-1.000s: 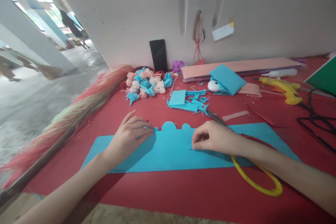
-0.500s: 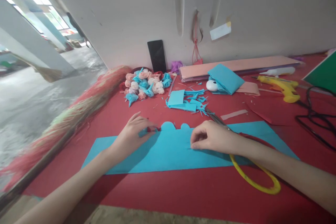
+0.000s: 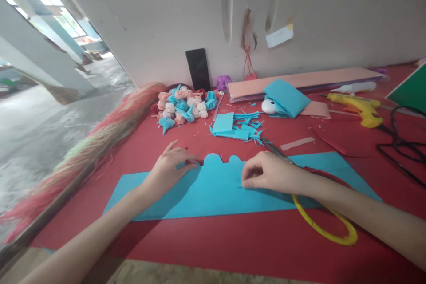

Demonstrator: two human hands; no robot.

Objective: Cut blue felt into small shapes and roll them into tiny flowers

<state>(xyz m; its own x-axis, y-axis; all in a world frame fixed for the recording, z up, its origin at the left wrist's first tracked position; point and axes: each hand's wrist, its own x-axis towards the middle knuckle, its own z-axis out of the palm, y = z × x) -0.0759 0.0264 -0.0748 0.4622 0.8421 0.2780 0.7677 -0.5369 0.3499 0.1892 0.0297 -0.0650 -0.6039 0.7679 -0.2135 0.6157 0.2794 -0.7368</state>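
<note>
Table (image 3: 199, 244) is red, and a long blue sheet (image 3: 206, 191) lies flat on it. Yellow-handled scissors (image 3: 346, 240) lie under the right arm (image 3: 359, 206). The left hand (image 3: 168, 169) has its fingers loosely apart by the sheet's far edge. The right hand (image 3: 273, 171) has its tips together, but anything they pinch is too small to tell. Two round blue bits (image 3: 213, 159) poke past that edge

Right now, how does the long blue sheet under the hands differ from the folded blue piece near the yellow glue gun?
The long blue sheet lies spread out, while the folded blue piece is doubled over and tilted. The sheet is much longer than the folded piece. The left hand and right hand are at the sheet, not the folded piece. Both share a similar blue.
</note>
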